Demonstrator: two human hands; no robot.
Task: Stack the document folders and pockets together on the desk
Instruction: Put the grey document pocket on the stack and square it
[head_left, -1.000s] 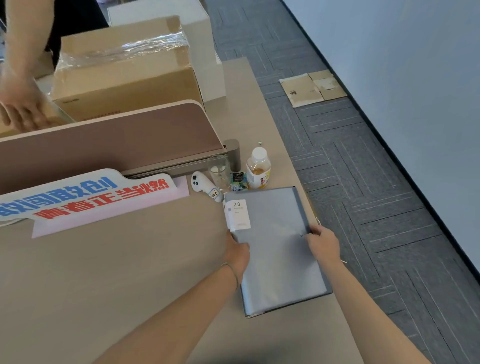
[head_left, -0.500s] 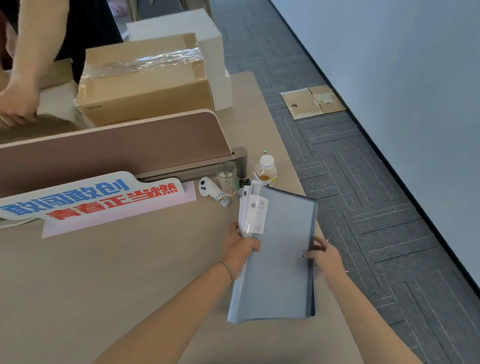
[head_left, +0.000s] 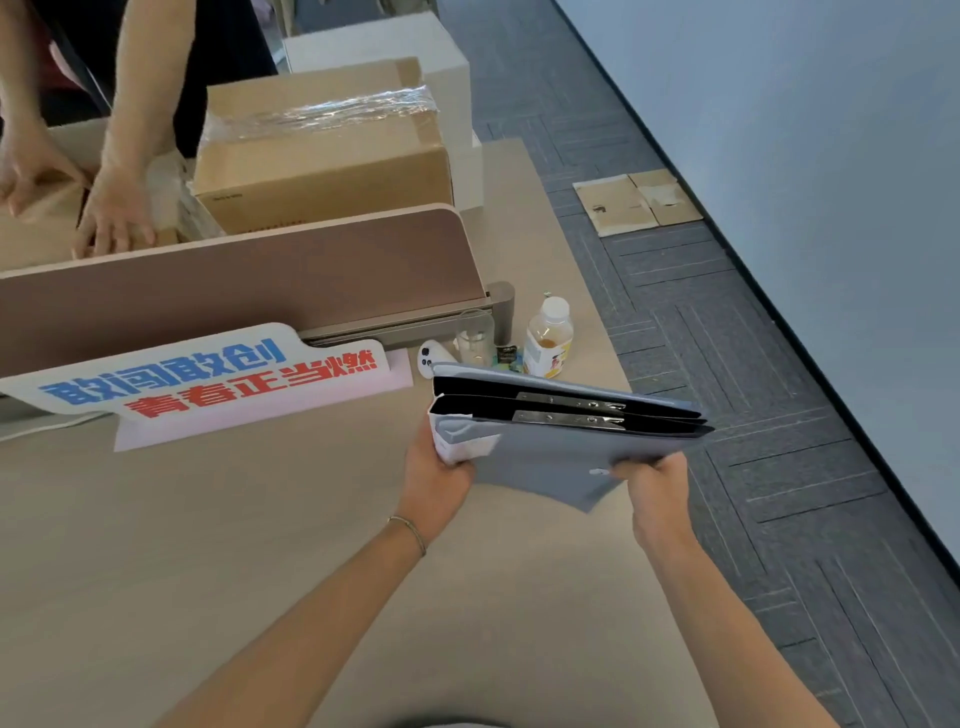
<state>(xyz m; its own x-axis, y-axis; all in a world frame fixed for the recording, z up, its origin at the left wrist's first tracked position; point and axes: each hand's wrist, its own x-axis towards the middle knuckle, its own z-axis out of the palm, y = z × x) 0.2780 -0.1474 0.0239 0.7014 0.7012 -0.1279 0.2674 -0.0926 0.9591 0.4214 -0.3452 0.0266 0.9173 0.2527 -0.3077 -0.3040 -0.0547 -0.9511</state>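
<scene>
A beige desk (head_left: 208, 545) fills the lower left of the frame, with grey carpet (head_left: 779, 364) to the right. At centre, two grey folders (head_left: 550, 447) are held together above the desk, tilted so their open top edges and metal clips (head_left: 569, 415) show. The left hand (head_left: 436, 480) clamps their left end; the right hand (head_left: 657, 486) pinches their right side. Just behind stand a bottle (head_left: 548, 338) and a glass (head_left: 474, 340). A cardboard box (head_left: 322, 150) sits upper left.

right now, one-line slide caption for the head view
Both hands, left hand and right hand, hold grey folders tilted above the desk.
</scene>
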